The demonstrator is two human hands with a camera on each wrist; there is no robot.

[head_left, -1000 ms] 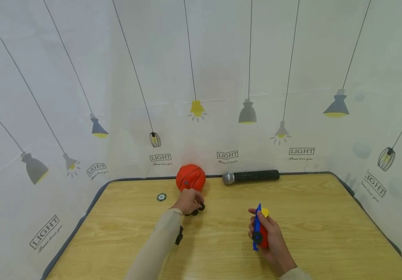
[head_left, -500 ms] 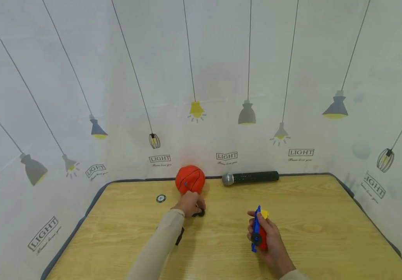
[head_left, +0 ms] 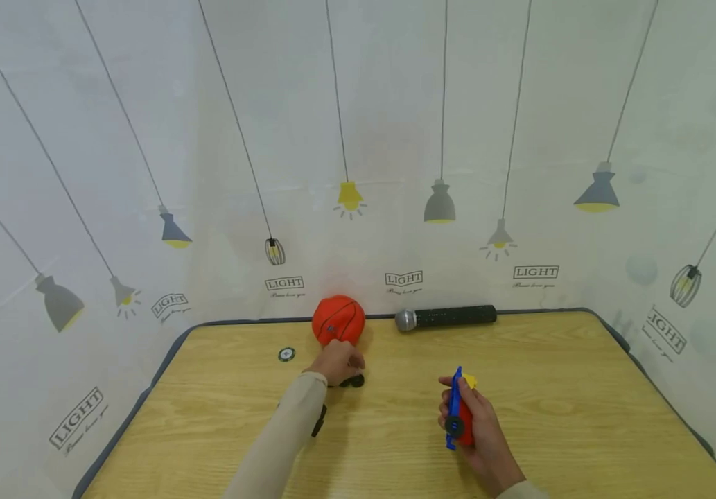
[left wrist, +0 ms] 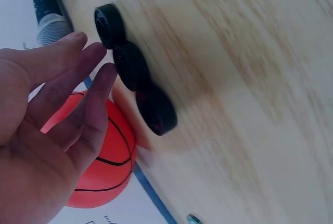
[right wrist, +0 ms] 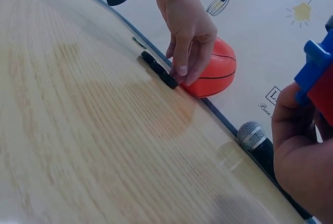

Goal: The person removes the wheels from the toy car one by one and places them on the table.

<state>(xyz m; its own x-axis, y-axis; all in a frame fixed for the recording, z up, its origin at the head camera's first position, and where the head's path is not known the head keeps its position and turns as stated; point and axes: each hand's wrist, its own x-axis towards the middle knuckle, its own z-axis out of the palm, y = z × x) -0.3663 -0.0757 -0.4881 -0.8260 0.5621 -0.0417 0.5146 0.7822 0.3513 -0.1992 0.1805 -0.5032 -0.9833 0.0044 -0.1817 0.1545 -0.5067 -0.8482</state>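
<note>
Three small black toy wheels (left wrist: 132, 65) stand on edge in a row on the wooden table, touching or nearly touching one another. Beside them is my left hand (head_left: 335, 362), its fingers extended and loosely bent; the left wrist view has the fingertips at the wheels with nothing pinched. My right hand (head_left: 482, 423) grips a toy car (head_left: 462, 409) with a blue base, a red body and a yellow part. One black wheel (head_left: 454, 425) sits on the car's near end. The fingers and thumb hide part of the toy.
Just behind my left hand, an orange-red toy basketball (head_left: 338, 319) rests at the table's back edge. A black microphone (head_left: 451, 317) lies to its right. A round chip (head_left: 286, 354) lies to the left. Printed fabric walls (head_left: 389, 229) surround the table (head_left: 582, 402).
My left fingers have lowered a wheel into the row on the table and released it. The toy car stays in my right hand, almost still.
</note>
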